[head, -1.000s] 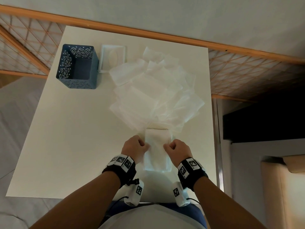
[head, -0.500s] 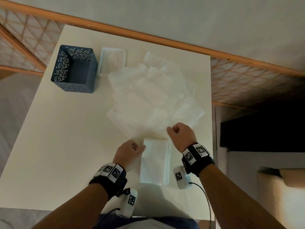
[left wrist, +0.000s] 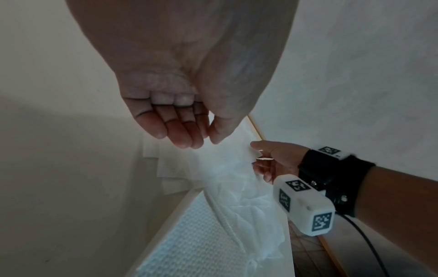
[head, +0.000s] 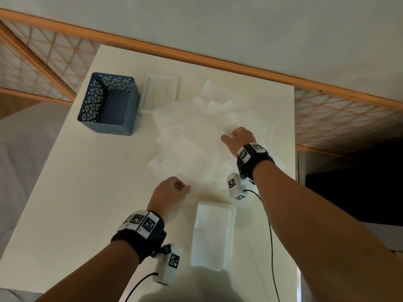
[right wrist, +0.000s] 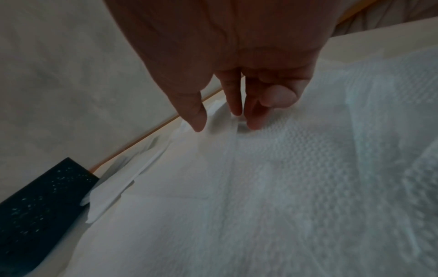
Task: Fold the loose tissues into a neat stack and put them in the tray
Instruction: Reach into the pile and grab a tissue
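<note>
Several loose white tissues lie overlapping across the far middle of the white table. My left hand pinches the near edge of one loose tissue between thumb and curled fingers and lifts it a little. My right hand reaches farther into the pile. Its thumb and straight fingertips touch the tissue surface with a gap between them. A folded tissue stack lies near the table's front edge, between my forearms. The dark blue perforated tray stands empty at the far left.
A white tissue-box lid lies flat just right of the tray. A wooden rail and lattice panels border the table's far side. The right table edge runs close to my right wrist. Camera cables hang off both wrists.
Both hands left the folded stack. The right hand moved forward onto the loose pile; the left moved up to the pile's near edge and took hold of a tissue.
</note>
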{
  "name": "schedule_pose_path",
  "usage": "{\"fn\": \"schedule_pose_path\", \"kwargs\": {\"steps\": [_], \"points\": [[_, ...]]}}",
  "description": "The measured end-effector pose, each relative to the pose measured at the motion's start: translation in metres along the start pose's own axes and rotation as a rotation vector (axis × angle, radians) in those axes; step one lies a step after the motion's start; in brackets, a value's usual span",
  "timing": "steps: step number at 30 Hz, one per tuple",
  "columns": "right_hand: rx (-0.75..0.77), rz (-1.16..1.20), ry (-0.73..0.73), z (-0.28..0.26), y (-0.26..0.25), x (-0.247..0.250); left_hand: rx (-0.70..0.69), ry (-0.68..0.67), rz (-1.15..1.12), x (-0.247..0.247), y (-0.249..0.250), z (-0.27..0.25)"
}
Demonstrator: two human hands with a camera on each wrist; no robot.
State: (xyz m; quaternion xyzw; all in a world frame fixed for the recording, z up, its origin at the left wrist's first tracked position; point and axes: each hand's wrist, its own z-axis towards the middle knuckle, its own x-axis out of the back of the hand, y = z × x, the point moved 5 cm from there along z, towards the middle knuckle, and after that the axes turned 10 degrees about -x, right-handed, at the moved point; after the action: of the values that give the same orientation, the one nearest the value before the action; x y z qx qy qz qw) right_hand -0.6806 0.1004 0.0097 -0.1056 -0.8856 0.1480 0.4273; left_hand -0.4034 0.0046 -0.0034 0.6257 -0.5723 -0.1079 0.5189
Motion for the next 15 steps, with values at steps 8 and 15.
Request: {"fn": "schedule_pose_path", "kwargs": {"steps": [8,15], "points": [[0.066,0.049,-0.012,-0.017,-0.004,-0.004,0.001,0.003,-0.017,-0.008,0.016,0.012],[0.119,0.297,-0.073,-0.052,-0.009,0.003,-0.112,0.097,0.038,-0.006,0.05,0.024]]}}
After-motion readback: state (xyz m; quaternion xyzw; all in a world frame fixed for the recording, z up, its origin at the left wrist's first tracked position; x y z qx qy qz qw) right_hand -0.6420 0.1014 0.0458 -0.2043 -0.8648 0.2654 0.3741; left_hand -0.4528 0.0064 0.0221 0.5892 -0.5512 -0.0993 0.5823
